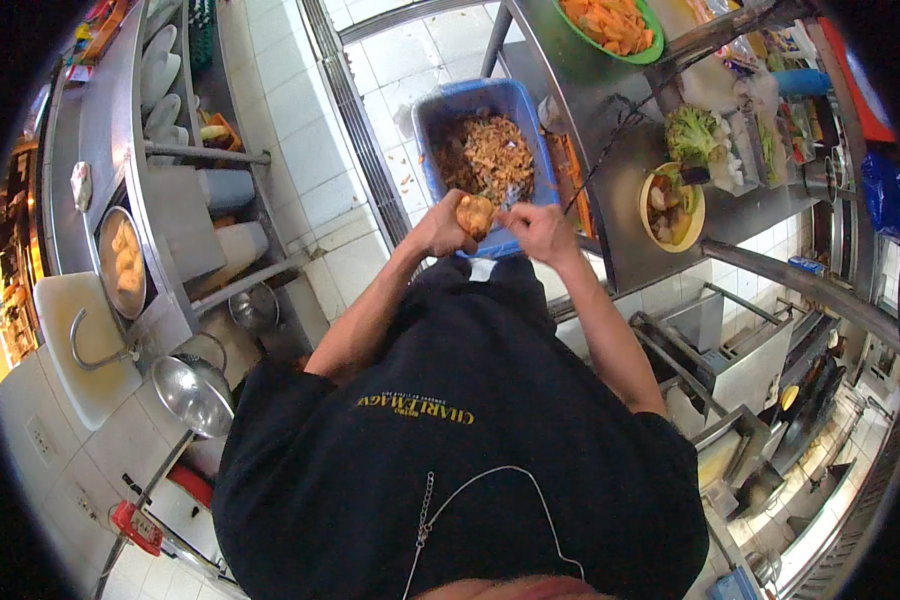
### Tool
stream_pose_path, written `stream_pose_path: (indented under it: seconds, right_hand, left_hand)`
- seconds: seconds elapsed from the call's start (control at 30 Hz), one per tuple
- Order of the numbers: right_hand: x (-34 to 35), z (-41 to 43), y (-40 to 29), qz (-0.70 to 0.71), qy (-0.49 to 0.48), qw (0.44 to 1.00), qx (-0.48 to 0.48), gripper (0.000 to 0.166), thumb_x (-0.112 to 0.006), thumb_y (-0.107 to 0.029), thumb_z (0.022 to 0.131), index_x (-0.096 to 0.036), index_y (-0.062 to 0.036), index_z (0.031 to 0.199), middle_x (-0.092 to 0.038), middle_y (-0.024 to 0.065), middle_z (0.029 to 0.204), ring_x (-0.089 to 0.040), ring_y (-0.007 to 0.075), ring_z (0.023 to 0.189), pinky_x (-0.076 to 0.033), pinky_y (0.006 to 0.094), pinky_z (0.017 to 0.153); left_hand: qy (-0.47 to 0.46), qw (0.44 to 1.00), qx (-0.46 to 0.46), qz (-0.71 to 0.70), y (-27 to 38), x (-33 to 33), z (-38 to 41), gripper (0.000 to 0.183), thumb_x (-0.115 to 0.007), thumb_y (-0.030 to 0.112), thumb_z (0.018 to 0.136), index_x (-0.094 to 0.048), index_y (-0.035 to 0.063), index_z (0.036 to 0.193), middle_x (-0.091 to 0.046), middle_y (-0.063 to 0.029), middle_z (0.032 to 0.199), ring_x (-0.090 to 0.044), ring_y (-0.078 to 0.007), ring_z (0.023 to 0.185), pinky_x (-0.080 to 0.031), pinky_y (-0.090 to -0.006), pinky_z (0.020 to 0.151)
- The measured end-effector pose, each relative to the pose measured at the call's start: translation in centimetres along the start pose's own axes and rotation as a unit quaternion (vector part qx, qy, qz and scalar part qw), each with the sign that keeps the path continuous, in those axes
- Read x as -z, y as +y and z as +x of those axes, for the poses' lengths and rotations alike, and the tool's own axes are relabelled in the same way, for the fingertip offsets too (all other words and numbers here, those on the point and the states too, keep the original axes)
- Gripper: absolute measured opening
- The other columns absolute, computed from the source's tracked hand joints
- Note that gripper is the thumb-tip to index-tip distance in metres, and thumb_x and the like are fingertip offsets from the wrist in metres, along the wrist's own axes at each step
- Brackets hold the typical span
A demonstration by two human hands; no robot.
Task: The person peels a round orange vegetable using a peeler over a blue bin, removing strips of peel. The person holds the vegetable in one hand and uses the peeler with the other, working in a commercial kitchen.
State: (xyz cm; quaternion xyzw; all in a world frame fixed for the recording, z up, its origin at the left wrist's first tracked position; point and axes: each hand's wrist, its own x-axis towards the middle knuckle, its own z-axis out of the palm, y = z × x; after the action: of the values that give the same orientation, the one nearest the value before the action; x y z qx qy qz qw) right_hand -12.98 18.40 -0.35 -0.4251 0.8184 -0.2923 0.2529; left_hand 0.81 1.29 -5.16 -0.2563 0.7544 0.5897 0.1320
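Note:
In my left hand (450, 225) is a knobbly yellow-orange vegetable (475, 216), perhaps a partly peeled root; its exact kind is not clear. My right hand (542, 232) is curled just to its right, fingertips close to or touching it. Whether a small blade sits in those fingers cannot be made out. Both hands are above the near end of a blue plastic bin (546, 161). A heap of brown and tan peelings (499, 154) lies in the bin, which stands on the tiled floor in front of my legs.
A metal pan with pale yellow peeled pieces (127, 255) sits on the left counter (105, 127), beside a cutting board (82, 352). On the right table (630, 266) are a yellow bowl of scraps (675, 241), leafy lettuce (691, 135) and a green basin (651, 54) of orange pieces.

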Motion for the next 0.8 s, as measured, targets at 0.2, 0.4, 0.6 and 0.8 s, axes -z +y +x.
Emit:
stream_pose_path:
  seconds: [0.2, 0.4, 0.6, 0.8]
  right_hand:
    - [1.3, 1.3, 4.4, -0.053, 0.014, 0.993, -0.105, 0.051, -0.055, -0.046, 0.093, -0.058, -0.0012, 0.070, -0.056, 0.0200, 0.064, -0.055, 0.0402, 0.060, -0.044, 0.0432, 0.055]
    - [-3.3, -0.2, 3.7, 0.226, 0.053, 0.947, -0.220, 0.056, -0.055, -0.054, 0.090, -0.063, -0.0004, 0.078, -0.064, 0.0156, 0.070, -0.064, 0.0270, 0.070, -0.047, 0.0385, 0.064]
    - [-3.7, 1.0, -1.4, 0.375, 0.110, 0.897, -0.205, 0.060, -0.068, -0.055, 0.081, -0.064, 0.0033, 0.096, -0.065, 0.0105, 0.086, -0.062, 0.0151, 0.081, -0.048, 0.0314, 0.075]
    - [-0.1, 1.6, -2.7, 0.375, 0.047, 0.907, -0.185, 0.060, -0.077, -0.044, 0.076, -0.060, 0.0025, 0.110, -0.067, 0.0109, 0.103, -0.063, 0.0158, 0.091, -0.049, 0.0310, 0.080]
  left_hand:
    - [-0.026, 0.999, -0.005, -0.039, 2.2, 0.2, -1.2, 0.080, -0.080, 0.013, 0.049, -0.046, 0.0000, 0.120, -0.062, -0.0148, 0.098, -0.060, -0.0256, 0.094, -0.048, -0.0344, 0.083]
    - [0.054, 0.966, 0.061, -0.247, 1.9, -0.3, -0.1, 0.084, -0.082, 0.007, 0.057, -0.038, 0.0022, 0.129, -0.058, -0.0118, 0.107, -0.059, -0.0226, 0.096, -0.049, -0.0327, 0.083]
    - [0.139, 0.865, -0.079, -0.475, 3.9, -3.3, 0.8, 0.066, -0.070, 0.001, 0.072, -0.032, 0.0102, 0.124, -0.050, -0.0086, 0.106, -0.057, -0.0185, 0.091, -0.052, -0.0291, 0.071]
    - [0.175, 0.809, 0.017, -0.561, 5.7, -3.7, 2.7, 0.045, -0.059, 0.025, 0.089, -0.032, 0.0111, 0.122, -0.049, -0.0091, 0.106, -0.059, -0.0210, 0.085, -0.054, -0.0338, 0.066]
